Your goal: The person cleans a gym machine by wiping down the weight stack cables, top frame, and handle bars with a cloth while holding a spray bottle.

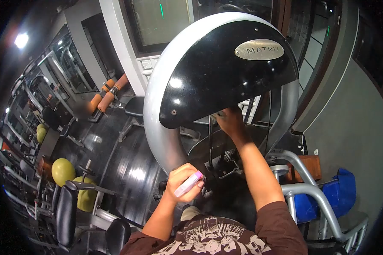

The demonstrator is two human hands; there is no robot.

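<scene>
My left hand [184, 182] is closed around a spray bottle [189, 184], whose pale lilac head has a bright pink tip; its lower part is hidden by the hand. Just above that hand stands the curved silver frame [157, 76] of a gym machine. Its black panel [212, 72] bears an oval MATRIX badge [259, 49]. Under the panel's lower edge reaches my right hand [230, 121], its fingers curled in close to an upright rod [210, 142]. The panel and shadow partly cover those fingers, so I cannot make out what they hold.
Silver machine tubes [312, 195] and a blue covered thing [338, 193] stand on the right by the grey wall. To the left are a padded bench [66, 216], yellow-green exercise balls [64, 171] and orange rollers [101, 101]. Dark shiny floor [132, 161] lies between.
</scene>
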